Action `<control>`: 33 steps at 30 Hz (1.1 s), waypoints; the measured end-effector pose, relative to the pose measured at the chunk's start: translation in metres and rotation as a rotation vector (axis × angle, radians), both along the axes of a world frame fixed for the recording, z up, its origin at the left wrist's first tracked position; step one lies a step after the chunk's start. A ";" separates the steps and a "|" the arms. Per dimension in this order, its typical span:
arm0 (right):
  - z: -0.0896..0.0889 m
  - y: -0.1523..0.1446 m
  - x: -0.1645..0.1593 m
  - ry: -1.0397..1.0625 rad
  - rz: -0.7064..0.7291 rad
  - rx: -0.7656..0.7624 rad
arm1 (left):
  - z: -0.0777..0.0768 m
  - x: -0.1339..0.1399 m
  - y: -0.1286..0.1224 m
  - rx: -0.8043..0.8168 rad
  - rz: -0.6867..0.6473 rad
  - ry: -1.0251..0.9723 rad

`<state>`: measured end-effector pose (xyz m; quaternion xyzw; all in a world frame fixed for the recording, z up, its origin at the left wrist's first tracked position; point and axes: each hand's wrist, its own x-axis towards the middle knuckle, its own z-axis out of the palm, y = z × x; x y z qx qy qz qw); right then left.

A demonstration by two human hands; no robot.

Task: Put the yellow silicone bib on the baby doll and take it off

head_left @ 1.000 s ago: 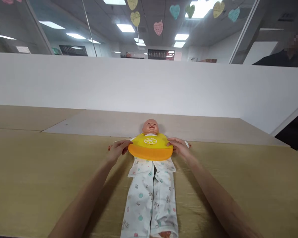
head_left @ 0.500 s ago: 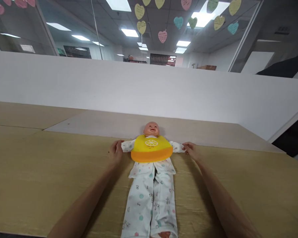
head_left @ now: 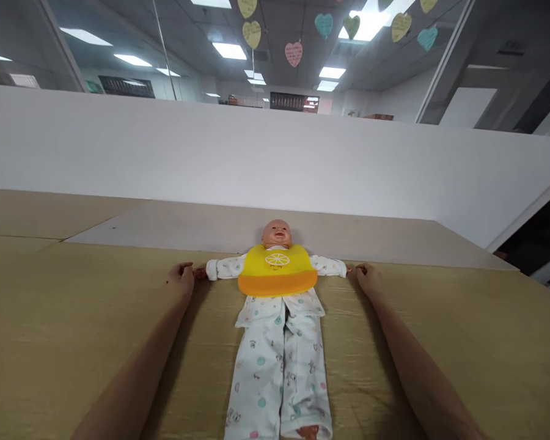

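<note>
A baby doll point(head_left: 277, 233) lies on its back on the wooden table point(head_left: 50, 330), head away from me. It wears white patterned pyjamas point(head_left: 278, 360) and a yellow and orange bib point(head_left: 277, 272) over its chest. Both doll arms are stretched out sideways. My left hand point(head_left: 182, 280) rests on the table at the tip of the doll's left-side sleeve, fingers curled. My right hand point(head_left: 368, 277) lies at the tip of the other sleeve. Whether the fingers pinch the doll's hands I cannot tell.
A white partition wall point(head_left: 275, 165) runs behind the table. A paler board point(head_left: 187, 229) lies at the table's back. Paper hearts point(head_left: 293, 53) hang from the ceiling. A dark gap point(head_left: 536, 244) opens at the right.
My hands left the bib's sides and slid outward along the doll's arms to the sleeve tips. The doll's arms now lie spread flat. The person at upper right is gone from view.
</note>
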<state>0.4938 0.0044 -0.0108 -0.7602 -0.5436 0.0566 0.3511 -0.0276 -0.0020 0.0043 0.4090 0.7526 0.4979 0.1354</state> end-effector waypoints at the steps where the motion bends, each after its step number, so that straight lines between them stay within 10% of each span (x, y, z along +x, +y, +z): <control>1: -0.001 0.000 0.000 -0.044 0.005 -0.029 | -0.002 0.001 0.001 0.001 0.017 -0.011; 12: -0.001 -0.001 -0.001 -0.190 0.016 -0.146 | -0.004 0.001 -0.005 0.006 0.057 -0.028; 33: -0.007 0.002 0.012 0.092 -0.029 0.083 | 0.003 0.010 -0.017 0.062 0.090 0.034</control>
